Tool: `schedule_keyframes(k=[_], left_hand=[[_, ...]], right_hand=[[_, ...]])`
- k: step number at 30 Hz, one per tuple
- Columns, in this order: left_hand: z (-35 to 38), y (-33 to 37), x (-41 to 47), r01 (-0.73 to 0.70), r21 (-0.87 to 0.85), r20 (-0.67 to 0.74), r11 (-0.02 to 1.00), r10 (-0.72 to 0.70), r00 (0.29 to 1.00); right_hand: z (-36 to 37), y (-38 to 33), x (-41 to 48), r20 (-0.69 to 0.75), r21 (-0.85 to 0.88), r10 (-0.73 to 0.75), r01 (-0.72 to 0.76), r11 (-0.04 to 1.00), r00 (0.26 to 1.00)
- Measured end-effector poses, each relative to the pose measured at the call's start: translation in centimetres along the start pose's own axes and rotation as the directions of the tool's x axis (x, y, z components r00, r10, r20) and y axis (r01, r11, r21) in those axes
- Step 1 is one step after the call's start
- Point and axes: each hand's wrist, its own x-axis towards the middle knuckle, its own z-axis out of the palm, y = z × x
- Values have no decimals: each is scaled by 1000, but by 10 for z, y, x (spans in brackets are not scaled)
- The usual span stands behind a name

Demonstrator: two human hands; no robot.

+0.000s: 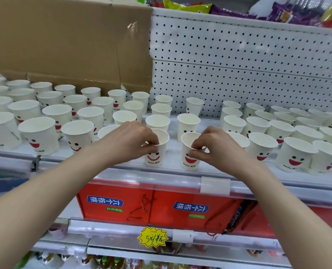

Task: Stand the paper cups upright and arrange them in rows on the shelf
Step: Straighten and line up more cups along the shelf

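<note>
- Two hands work at the front of the white shelf, each on one cup.
- The left hand pinches the near rim of the left cup, fingertips hooked inside and thumb outside.
- The right hand pinches the rim of the right cup the same way, fingertips over the edge and thumb on the wall.
- Both held cups stand upright near the shelf's front edge, side by side with a gap between them.
- Two more cups stand in a line behind the right cup.
- The other paper cups number several dozen, all mouth-up, in rows to the left and right. An exact count cannot be told, as the far ones blur and run off both sides.
- Each cup face that shows carries two black dot eyes, a red smiling mouth and "Hello." followed by small characters too fine to read.
- One perforated white back panel and one sheet of brown cardboard stand behind the cups.
- Below, two red cartons each bear a blue label reading 六个核桃, upside down.
- One yellow starburst tag is handwritten — "5元/瓶".
- Two white label holders on the shelf rails show no writing.
</note>
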Motion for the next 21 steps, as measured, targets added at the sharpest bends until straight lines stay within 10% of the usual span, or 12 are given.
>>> schedule_keyframes(k=[11, 21], left_hand=[[-18, 13, 33, 74, -40, -155, 996, -79, 985], [20, 6, 151, -59, 165, 206, 985, 24, 978]], right_hand=[[-45, 58, 22, -128, -46, 0, -6, 999, 992], [-50, 152, 127, 155, -198, 182, -150, 969, 971]])
